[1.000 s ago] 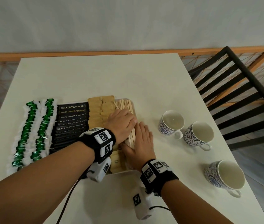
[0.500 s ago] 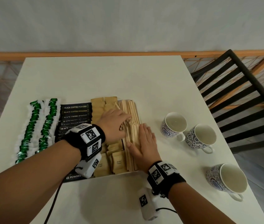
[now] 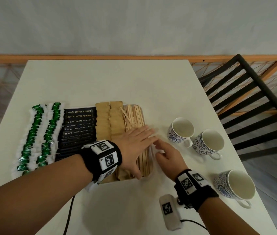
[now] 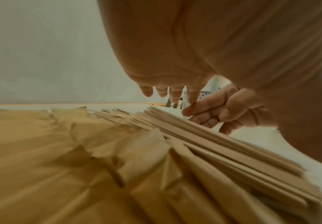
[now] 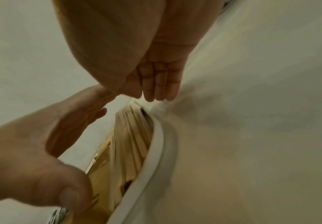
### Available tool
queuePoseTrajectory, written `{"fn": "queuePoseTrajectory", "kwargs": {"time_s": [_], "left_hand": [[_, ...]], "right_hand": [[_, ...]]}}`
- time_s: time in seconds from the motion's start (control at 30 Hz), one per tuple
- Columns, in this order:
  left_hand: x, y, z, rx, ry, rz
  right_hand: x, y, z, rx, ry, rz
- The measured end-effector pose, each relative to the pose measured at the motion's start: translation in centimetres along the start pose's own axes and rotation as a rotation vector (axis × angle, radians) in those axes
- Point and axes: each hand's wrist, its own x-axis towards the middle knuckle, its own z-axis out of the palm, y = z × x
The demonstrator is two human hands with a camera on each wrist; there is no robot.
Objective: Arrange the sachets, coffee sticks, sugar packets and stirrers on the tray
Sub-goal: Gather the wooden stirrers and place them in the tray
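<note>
On the white tray (image 3: 151, 152) lie, from left to right, green sachets (image 3: 39, 136), black coffee sticks (image 3: 79, 126), brown sugar packets (image 3: 109, 121) and wooden stirrers (image 3: 134, 116). My left hand (image 3: 142, 135) stretches flat across the stirrers with straight fingers; the left wrist view shows its fingertips (image 4: 175, 97) hovering just above the stirrers (image 4: 213, 144) beside the sugar packets (image 4: 60, 151). My right hand (image 3: 165, 148) sits just outside the tray's right rim (image 5: 156, 151), fingers relaxed and together (image 5: 156, 87), holding nothing. The stirrers (image 5: 131, 136) lean against that rim.
Three blue-patterned cups (image 3: 182, 131) (image 3: 209, 143) (image 3: 236, 185) stand on the white table to the right of the tray. A black slatted chair (image 3: 253, 107) stands past the table's right edge. Wrist cables trail over the table's near side.
My left hand has slid right from the sugar packets and flattened over the stirrers. My right hand has drawn off the stirrers to the tray's right rim.
</note>
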Motion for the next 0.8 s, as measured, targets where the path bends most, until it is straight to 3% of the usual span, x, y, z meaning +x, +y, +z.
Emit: {"fn": "queuePoseTrajectory", "kwargs": {"time_s": [0.2,0.3,0.4,0.63,0.8], "left_hand": [[0.6,0.6,0.6,0.065,-0.022,0.011],[0.8,0.4,0.8,0.048,-0.036,0.001],[0.4,0.0,0.4,-0.045,-0.023,-0.031],[-0.6,-3.9,-1.1,-0.431,0.239,-0.399],[0.4,-5.3,-1.0,-0.542,0.197,-0.503]], "right_hand": [[-2.3,1.0,-0.8,-0.236,-0.232,-0.071],[-2.3,1.3,0.0,-0.302,-0.199,-0.154],[-2.1,1.1,0.6,-0.225,-0.128,-0.193],[-0.6,0.3,1.3,-0.128,-0.109,-0.023],[-0.1,0.4,1.9,-0.131,-0.07,-0.004]]}}
